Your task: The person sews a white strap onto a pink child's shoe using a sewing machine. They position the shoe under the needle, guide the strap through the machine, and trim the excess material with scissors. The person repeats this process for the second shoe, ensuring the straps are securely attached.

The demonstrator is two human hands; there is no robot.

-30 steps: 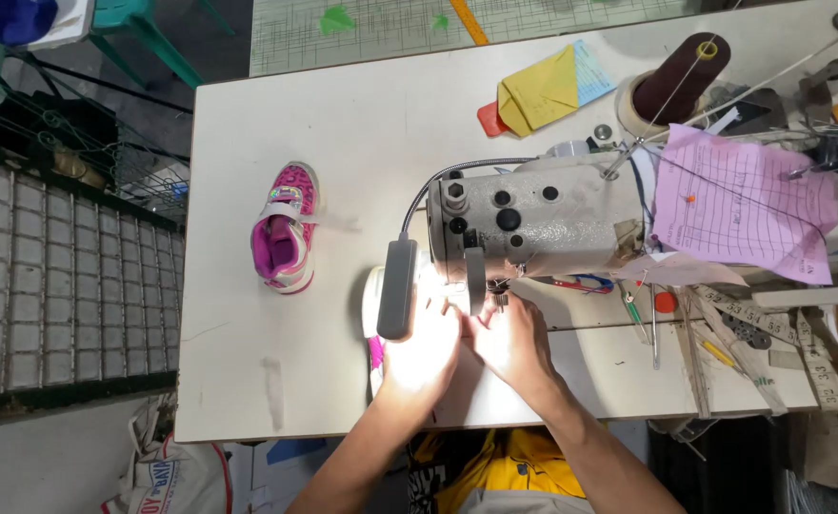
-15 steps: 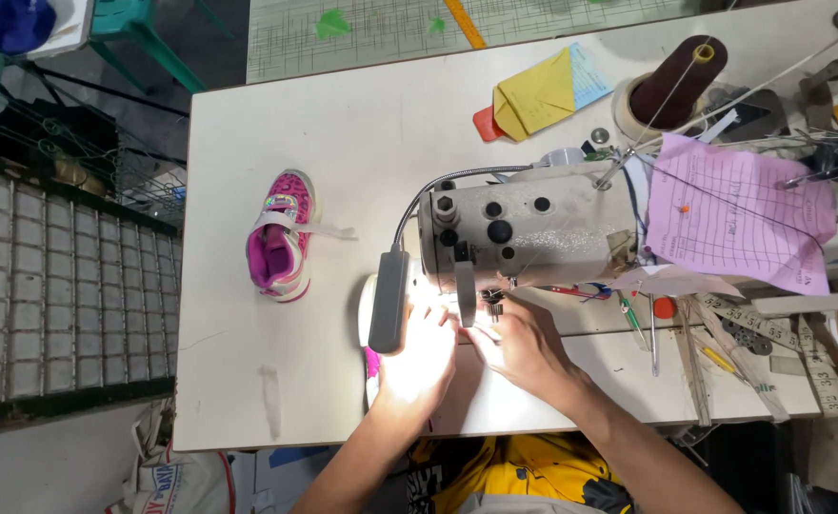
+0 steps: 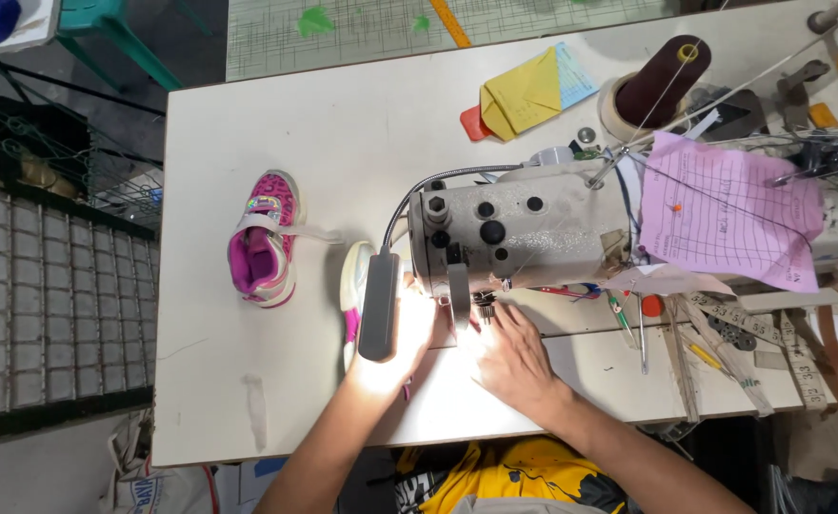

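I'm guiding a shoe (image 3: 350, 286) under the machine (image 3: 519, 233) needle: left hand (image 3: 409, 333) flat, pressing it, right hand (image 3: 509, 357) open beside; next, feed steadily.

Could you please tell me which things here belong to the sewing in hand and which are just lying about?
In use: left hand, right hand, grey sewing machine, grey lamp bar.

Lying about: pink child's shoe, yellow envelope, pink paper sheet, dark red thread cone.
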